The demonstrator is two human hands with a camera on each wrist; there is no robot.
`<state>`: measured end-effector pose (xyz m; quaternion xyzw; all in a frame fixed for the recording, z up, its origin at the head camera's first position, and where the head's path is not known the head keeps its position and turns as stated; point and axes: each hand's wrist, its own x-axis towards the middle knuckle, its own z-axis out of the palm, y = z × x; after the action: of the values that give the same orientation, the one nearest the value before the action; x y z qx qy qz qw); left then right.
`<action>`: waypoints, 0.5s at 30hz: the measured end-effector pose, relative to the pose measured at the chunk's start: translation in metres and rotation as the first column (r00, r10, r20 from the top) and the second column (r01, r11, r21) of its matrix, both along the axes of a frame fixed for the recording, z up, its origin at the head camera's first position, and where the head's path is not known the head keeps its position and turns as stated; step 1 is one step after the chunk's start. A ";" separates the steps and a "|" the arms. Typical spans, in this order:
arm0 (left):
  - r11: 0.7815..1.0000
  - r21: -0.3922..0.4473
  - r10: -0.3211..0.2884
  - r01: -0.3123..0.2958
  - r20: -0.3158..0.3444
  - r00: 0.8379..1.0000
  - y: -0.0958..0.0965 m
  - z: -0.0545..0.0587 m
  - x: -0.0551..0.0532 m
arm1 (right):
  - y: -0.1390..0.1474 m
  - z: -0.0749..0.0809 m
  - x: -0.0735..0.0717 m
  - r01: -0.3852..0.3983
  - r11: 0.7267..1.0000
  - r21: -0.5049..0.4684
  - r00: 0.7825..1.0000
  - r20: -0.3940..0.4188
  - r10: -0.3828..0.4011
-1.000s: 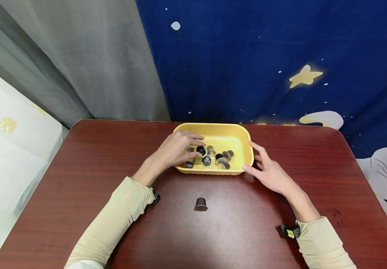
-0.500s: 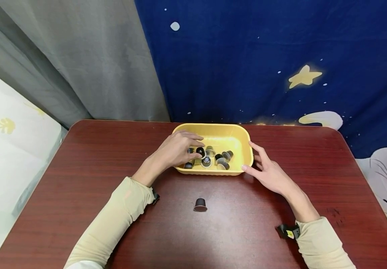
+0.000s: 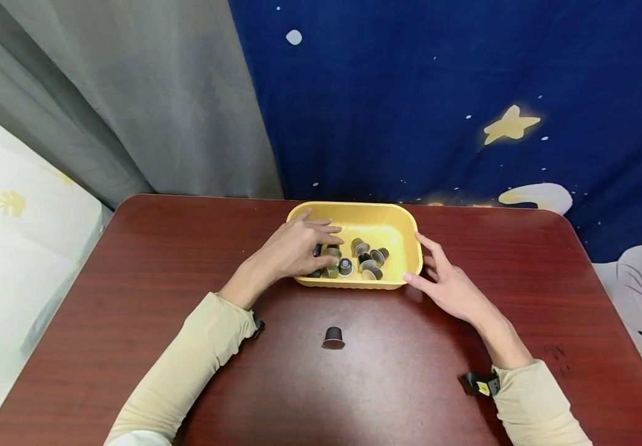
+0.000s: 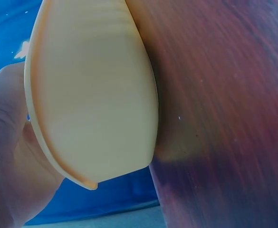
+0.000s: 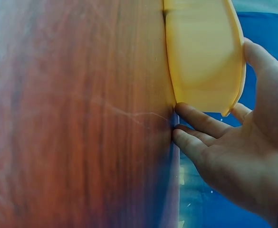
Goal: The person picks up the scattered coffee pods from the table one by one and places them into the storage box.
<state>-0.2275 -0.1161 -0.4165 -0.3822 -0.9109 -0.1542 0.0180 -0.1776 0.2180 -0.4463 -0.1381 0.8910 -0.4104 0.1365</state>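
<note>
In the head view my left hand (image 3: 296, 248) reaches over the left end of a yellow plastic bin (image 3: 371, 212), its fingers spread and its thumb apart from them. Under and beside these fingers lie coffee capsules, one with a round dark top (image 3: 345, 266) near the thumb; some are partly hidden by the hand. Several more capsules (image 3: 379, 256) are loose toward the middle. At the bin's right end my right hand (image 3: 449, 288) rests thumb and index fingertip against the rim. The right wrist view shows its lower fingers (image 5: 196, 142) extended by the bin's base.
A single dark coffee capsule (image 3: 334, 337) stands on the reddish-brown table (image 3: 410, 384), in front of the bin. Behind the table's far edge hang a grey curtain (image 3: 187, 111) and a blue one (image 3: 387, 111) with stars.
My left fingers have spread and the dark capsule they pinched has left their tips. A silver-rimmed capsule has shifted right inside the bin. My right hand keeps its place.
</note>
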 end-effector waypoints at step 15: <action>0.999 0.004 -0.054 0.054 -0.054 0.997 0.001 0.006 0.013 | 0.002 0.000 -0.003 0.001 1.000 0.001 1.000 0.021 -0.001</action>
<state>-0.2150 -0.1152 -0.4107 -0.4107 -0.8990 -0.1468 0.0396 -0.1801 0.2198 -0.4461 -0.1332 0.8898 -0.4114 0.1455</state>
